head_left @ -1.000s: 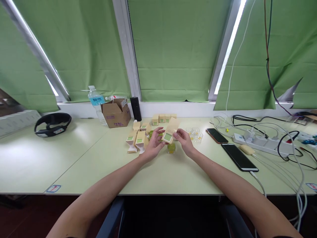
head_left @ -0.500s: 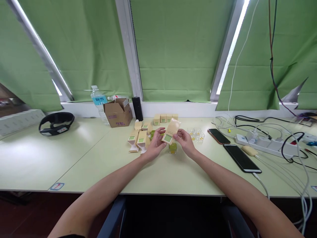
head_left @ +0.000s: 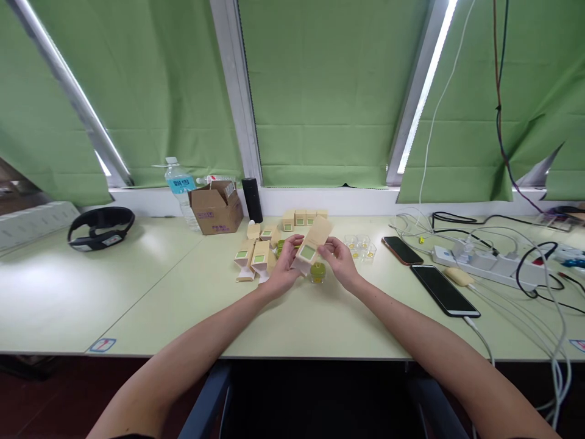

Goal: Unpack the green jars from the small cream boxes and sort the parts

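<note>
The beige box (head_left: 315,233) is held above the counter (head_left: 320,326), tilted, its lower end just to the left of the green jar (head_left: 318,272) and its upper end beyond it. The left hand (head_left: 286,269), to the left of the green jar, has its grip around the box's lower part; the right hand (head_left: 339,259), to the right of the jar, pinches the box's right edge between thumb and fingers. Both grips are narrow on the same box. A pale surface shows at the box's lower end; whether that end is open cannot be confirmed. Contact between box and jar cannot be determined from this view.

Left of the green jar stand two beige cartons (head_left: 259,259) with flared pale ends, close together. Beyond it is a row of small boxes (head_left: 305,218). To its right and farther back sit clear cups (head_left: 361,246).

Risks, as judged: the box appears to be thin card, so uneven pressure from the two hands could crease a wall or bend a flap. A downward slip of the lower end could knock the green jar. A leftward swing of the left hand could topple the cartons; a careless rightward sweep of the right hand could scatter the cups.
</note>
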Tool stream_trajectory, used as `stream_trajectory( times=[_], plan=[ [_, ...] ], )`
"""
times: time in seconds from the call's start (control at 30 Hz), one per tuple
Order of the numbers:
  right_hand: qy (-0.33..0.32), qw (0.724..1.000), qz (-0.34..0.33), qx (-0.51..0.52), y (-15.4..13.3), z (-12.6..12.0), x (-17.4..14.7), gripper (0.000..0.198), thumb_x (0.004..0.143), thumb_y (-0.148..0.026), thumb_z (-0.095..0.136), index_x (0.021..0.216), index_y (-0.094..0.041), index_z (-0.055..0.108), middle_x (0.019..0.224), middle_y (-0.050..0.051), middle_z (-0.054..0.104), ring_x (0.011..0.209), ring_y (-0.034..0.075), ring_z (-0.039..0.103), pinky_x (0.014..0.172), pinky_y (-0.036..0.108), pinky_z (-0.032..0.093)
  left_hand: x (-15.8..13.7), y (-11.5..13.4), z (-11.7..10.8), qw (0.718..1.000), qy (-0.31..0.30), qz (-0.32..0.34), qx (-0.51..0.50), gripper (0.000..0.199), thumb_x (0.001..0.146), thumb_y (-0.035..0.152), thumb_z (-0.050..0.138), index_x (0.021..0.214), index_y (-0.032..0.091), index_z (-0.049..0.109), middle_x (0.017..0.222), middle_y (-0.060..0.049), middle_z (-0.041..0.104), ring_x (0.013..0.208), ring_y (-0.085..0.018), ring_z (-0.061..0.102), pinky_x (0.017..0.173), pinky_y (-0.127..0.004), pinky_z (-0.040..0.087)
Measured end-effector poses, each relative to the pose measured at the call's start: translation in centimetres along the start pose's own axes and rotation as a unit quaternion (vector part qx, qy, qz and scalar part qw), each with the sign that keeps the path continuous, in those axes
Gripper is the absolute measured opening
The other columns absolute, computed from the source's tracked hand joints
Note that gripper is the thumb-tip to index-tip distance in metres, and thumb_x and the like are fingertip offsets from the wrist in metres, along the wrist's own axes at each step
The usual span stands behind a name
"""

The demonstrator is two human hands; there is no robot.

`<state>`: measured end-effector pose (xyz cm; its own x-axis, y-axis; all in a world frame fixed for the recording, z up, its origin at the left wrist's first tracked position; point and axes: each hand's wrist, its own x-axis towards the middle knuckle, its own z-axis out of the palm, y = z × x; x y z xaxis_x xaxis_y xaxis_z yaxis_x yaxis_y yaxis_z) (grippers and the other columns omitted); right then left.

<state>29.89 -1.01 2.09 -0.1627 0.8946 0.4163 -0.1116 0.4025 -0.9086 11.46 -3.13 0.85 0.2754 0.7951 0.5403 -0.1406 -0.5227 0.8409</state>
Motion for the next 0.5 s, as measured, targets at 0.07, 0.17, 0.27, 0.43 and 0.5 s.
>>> stream_trajectory(
  times=[0.07,0.17,0.27,0.43,0.5],
  plan=[
    [0.015,1.000,0.016,0.018,-0.15,-0.14,0.20,0.048,0.077,-0.066,0.075,0.098,-0.024,0.065,0.093,0.007,0.078,0.098,0.027,0.072,0.086,0.040,0.055,-0.02,-0.11,-0.06,1.000,-0.008,0.012,0.005,0.069,0.074,0.014,0.067,0.136,0.031,0.042,0.127,-0.006,0.051,0.113,-0.022,0.056,0.085,-0.030,0.049],
    [0.028,0.999,0.033,0.027,-0.29,-0.49,0.51,0.049,0.076,-0.067,0.075,0.095,-0.023,0.066,0.092,0.007,0.078,0.100,0.027,0.072,0.088,0.039,0.054,-0.08,-0.20,-0.18,0.999,-0.021,0.022,0.017,0.066,0.077,0.018,0.067,0.136,0.031,0.042,0.129,-0.007,0.052,0.120,-0.024,0.054,0.094,-0.034,0.049],
    [0.037,0.998,0.045,0.032,-0.20,-0.59,0.61,0.050,0.073,-0.067,0.077,0.093,-0.023,0.067,0.090,0.007,0.079,0.097,0.027,0.072,0.087,0.039,0.054,-0.17,-0.08,-0.16,0.998,-0.009,0.012,0.067,0.057,0.087,0.029,0.066,0.138,0.028,0.041,0.135,-0.010,0.052,0.123,-0.025,0.054,0.101,-0.039,0.048],
    [0.019,0.997,0.057,0.050,0.11,-0.23,0.45,0.050,0.071,-0.065,0.081,0.094,-0.023,0.065,0.088,0.006,0.079,0.090,0.026,0.074,0.086,0.039,0.054,-0.20,0.19,0.14,0.982,0.048,0.015,0.184,0.049,0.091,0.039,0.068,0.132,0.025,0.046,0.134,-0.012,0.056,0.115,-0.024,0.061,0.099,-0.041,0.052],
    [0.023,0.997,0.058,0.048,0.12,-0.19,0.47,0.052,0.070,-0.066,0.080,0.094,-0.023,0.063,0.089,0.005,0.079,0.090,0.026,0.074,0.086,0.039,0.054,-0.20,0.24,0.19,0.978,0.047,0.039,0.200,0.046,0.093,0.039,0.065,0.134,0.024,0.047,0.133,-0.013,0.058,0.119,-0.026,0.062,0.102,-0.042,0.051]
  ],
)
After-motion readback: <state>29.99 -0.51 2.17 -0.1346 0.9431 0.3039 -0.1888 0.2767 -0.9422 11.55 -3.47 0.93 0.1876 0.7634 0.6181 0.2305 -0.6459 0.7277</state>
